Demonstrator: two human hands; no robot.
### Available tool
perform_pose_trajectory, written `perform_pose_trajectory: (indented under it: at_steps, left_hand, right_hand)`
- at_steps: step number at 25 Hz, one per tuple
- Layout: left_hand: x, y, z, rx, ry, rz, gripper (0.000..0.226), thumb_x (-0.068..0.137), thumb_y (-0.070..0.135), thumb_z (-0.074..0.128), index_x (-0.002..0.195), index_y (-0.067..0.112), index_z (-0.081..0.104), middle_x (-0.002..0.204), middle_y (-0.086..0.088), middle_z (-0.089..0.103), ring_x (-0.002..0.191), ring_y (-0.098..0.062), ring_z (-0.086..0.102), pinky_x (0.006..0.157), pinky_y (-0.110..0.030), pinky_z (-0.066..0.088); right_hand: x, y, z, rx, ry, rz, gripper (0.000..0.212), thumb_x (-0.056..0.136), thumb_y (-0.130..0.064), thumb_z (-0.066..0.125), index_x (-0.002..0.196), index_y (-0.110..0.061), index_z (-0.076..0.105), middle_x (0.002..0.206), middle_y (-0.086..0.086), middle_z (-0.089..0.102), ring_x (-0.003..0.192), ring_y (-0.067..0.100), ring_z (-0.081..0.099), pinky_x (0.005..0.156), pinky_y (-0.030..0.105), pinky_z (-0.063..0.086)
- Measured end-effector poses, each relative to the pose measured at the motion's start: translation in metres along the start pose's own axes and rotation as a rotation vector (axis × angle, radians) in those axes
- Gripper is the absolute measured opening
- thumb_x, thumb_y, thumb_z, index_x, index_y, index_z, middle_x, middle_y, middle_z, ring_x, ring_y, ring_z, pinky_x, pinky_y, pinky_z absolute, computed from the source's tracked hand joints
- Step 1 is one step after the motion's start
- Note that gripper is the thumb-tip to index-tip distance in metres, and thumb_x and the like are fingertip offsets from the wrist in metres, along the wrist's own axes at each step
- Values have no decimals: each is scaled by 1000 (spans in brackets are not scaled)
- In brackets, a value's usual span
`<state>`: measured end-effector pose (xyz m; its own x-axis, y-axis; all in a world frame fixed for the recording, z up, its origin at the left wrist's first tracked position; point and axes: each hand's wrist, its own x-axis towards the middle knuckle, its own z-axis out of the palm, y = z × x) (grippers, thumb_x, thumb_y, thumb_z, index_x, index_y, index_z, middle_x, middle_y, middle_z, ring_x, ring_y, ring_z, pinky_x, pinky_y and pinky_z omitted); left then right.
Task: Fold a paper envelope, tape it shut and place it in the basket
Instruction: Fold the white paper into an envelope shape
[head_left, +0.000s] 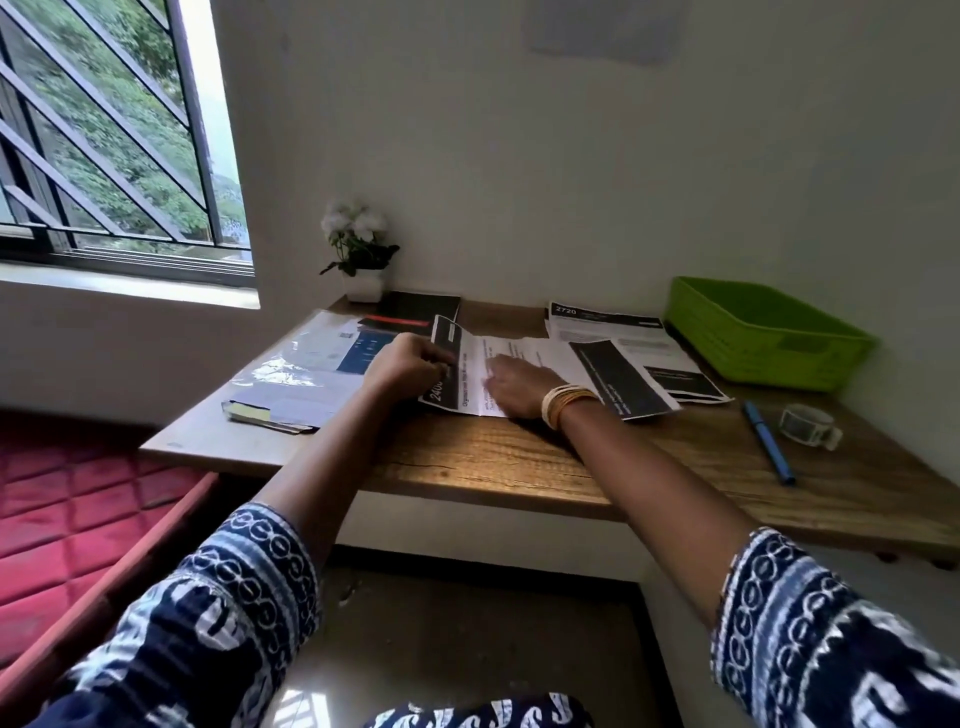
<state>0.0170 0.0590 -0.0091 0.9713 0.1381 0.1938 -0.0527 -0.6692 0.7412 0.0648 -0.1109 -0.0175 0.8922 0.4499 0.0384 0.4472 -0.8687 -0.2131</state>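
The left hand (410, 364) pinches the left edge of a printed paper sheet (480, 376), its fingers curled round the black-banded flap and lifting that flap up off the wooden desk (493, 457). The right hand (511, 387) lies flat on the middle of the same sheet with fingers straight, pressing it down; bangles (563, 402) circle its wrist. The picture is a little blurred at the fingertips, so exactly which fingers meet the paper is hard to tell.

From the head camera, the sheet lies near the middle of the desk, its right part running under a second folded paper with a black panel (621, 379). More printed sheets (608, 325) lie behind, just beside a green basket (763, 338) at the far right against the wall. In front of the basket, well apart from the hands, a roll of tape (808, 423) sits next to a blue pen (769, 441). To the left rest plastic sleeves with papers (306, 371), a black notebook (415, 306) and a small potted plant with white flowers (358, 254).
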Motion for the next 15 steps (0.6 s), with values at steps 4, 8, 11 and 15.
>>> perform_pose_trajectory:
  at_steps: [4,8,11,15]
  left_hand:
    - [2,0,1,-9,8,-12,26,86,11,61,106,24,71,120,0,65,99,-16,64,91,-40,53]
    - [1,-2,3,-19,8,2,26,85,12,62,105,26,72,117,1,67,96,-14,63,90,-37,53]
    - [0,0,1,-7,18,14,29,87,14,59,110,27,70,118,-1,66,96,-16,64,90,-38,53]
    - [-4,5,4,-405,35,71,41,99,20,42,140,19,43,127,-16,57,104,-29,63,82,-44,55]
  right_hand:
    - [-5,66,-10,-58,-27,181,62,96,-47,23,150,-16,21,159,5,18,145,24,21,117,41,18]
    - [-12,109,-16,-69,-14,351,63,98,-49,20,152,-18,11,161,3,4,148,20,7,121,42,6]
    - [-17,104,-18,-19,64,378,62,98,-46,24,151,-15,18,160,7,13,147,24,16,120,42,13]
    - [-32,79,-23,-2,266,248,53,93,-40,38,142,-18,41,147,11,43,130,29,45,107,37,36]
